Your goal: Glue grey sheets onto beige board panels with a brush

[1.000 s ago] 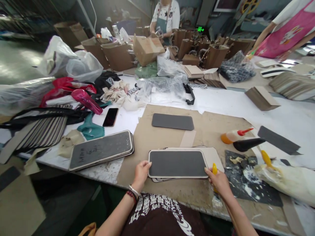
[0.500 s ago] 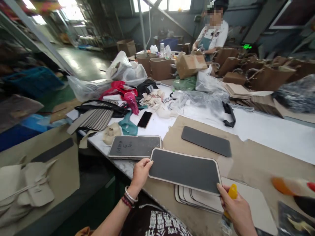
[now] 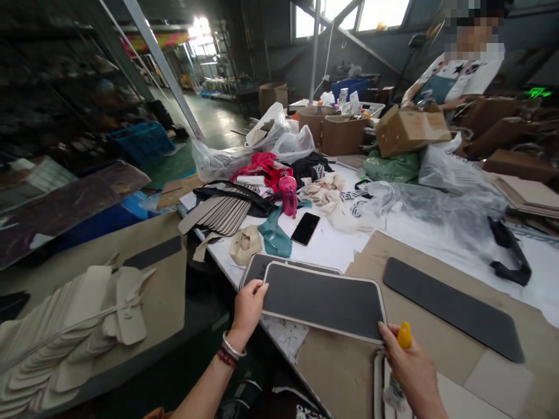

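A dark grey rectangular panel (image 3: 321,299) with rounded corners and a pale rim is held tilted above the table edge. My left hand (image 3: 250,308) pinches its left edge between thumb and fingers. Its lower right corner is gripped by my right hand (image 3: 413,364), which also keeps a yellow-handled tool (image 3: 404,336) tucked in it; the tool's kind is unclear. Behind the held panel, a stack of similar panels (image 3: 257,269) is partly covered. Pale panels (image 3: 379,384) lie beneath my right hand. To the right rests a longer dark grey piece (image 3: 454,308) on brown card.
A phone (image 3: 305,228), a pink cup (image 3: 288,196), teal cloth (image 3: 276,234) and fanned strips (image 3: 220,212) lie beyond. Clear plastic (image 3: 432,203) spreads at right. Tied pale pieces (image 3: 78,326) sit on a left-hand surface. A co-worker (image 3: 463,75) stands behind a carton (image 3: 413,129).
My view has turned left, so the table's contents appear further right. The held panel has shifted left over the stack, covering more of it. Both hands keep their grip.
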### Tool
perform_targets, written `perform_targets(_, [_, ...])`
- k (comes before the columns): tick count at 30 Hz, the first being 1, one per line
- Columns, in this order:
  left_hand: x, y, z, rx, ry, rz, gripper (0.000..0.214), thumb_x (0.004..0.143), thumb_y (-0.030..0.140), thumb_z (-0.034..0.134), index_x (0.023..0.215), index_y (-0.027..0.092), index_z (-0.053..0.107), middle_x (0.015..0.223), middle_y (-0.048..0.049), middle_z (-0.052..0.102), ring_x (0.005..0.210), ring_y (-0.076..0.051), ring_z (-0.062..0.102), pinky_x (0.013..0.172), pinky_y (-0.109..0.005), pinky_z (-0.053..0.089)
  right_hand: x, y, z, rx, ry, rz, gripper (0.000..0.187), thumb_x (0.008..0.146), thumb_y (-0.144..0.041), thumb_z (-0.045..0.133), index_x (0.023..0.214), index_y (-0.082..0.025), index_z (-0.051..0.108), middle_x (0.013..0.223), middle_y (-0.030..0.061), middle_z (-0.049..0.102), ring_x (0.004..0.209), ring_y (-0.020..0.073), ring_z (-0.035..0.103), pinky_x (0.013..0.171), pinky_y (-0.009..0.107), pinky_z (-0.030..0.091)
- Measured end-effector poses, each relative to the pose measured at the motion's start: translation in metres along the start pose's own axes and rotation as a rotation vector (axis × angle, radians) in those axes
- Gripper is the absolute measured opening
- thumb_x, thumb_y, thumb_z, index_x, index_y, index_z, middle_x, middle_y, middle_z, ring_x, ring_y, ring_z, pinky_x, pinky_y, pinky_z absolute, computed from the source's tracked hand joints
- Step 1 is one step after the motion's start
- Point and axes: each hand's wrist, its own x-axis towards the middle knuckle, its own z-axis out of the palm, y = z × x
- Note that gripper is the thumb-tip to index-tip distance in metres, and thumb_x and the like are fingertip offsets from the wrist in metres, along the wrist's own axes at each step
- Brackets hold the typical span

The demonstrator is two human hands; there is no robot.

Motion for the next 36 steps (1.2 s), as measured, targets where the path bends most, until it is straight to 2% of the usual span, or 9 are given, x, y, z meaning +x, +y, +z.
perform_targets(4, [0.012,-0.006,-0.007,0.006,-0.015,-0.030,0.030,0.071,0.046,0.049,0.066,0.018,0.058,0.057,0.0020,0.053,0.057,-0.014,0.048,0.056,-0.024,0.038,0.003,-0.013,0.011,0.050,-0.044,0.080,0.053,0.062,-0.068,0.045,0.072,-0.020,0.064,0.050,0.0031,0.057,0.051,0.0228,0.056,0.049,0.028,0.040])
perform_targets(10, [0.033,-0.020,-0.023,0.051,0.006,-0.101,0.035,0.065,0.051,0.052,0.074,0.019,0.063,0.068,-0.0017,0.064,0.066,-0.018,0.057,0.064,-0.028,0.042,0.000,-0.042,0.028,0.158,-0.066,0.002,0.052,0.067,-0.068,0.043,0.068,-0.019,0.059,0.050,0.0020,0.055,0.052,0.0190,0.054,0.052,0.027,0.040])
perform_targets(14, [0.050,-0.032,-0.032,0.076,-0.006,-0.128,0.037,0.065,0.053,0.054,0.078,0.020,0.064,0.074,-0.0022,0.067,0.072,-0.020,0.059,0.068,-0.028,0.043,0.001,-0.055,0.042,0.166,-0.073,0.009,0.047,0.071,-0.065,0.043,0.067,-0.019,0.055,0.051,0.0018,0.055,0.053,0.0180,0.053,0.053,0.026,0.038])
perform_targets(21, [0.062,-0.040,-0.038,0.104,0.040,-0.135,0.037,0.062,0.052,0.054,0.077,0.019,0.064,0.073,-0.0021,0.067,0.071,-0.020,0.060,0.065,-0.028,0.043,0.005,-0.057,0.061,0.143,-0.118,-0.010,0.045,0.074,-0.062,0.042,0.065,-0.020,0.053,0.055,0.0029,0.057,0.054,0.0177,0.052,0.054,0.027,0.037])
perform_targets(30, [0.068,-0.041,-0.041,0.121,0.057,-0.171,0.038,0.060,0.052,0.055,0.076,0.019,0.065,0.074,-0.0028,0.068,0.073,-0.021,0.061,0.066,-0.029,0.044,-0.001,-0.060,0.065,0.075,-0.129,-0.062,0.038,0.081,-0.054,0.039,0.069,-0.020,0.052,0.061,0.0040,0.060,0.057,0.0183,0.054,0.056,0.027,0.036])
perform_targets(36, [0.075,-0.047,-0.042,0.173,-0.027,-0.184,0.038,0.060,0.053,0.054,0.074,0.020,0.065,0.070,-0.0017,0.068,0.068,-0.021,0.060,0.061,-0.028,0.042,0.001,-0.062,0.069,-0.074,-0.155,-0.022,0.029,0.082,-0.043,0.041,0.065,-0.021,0.049,0.059,0.0029,0.059,0.058,0.0180,0.054,0.056,0.026,0.035])
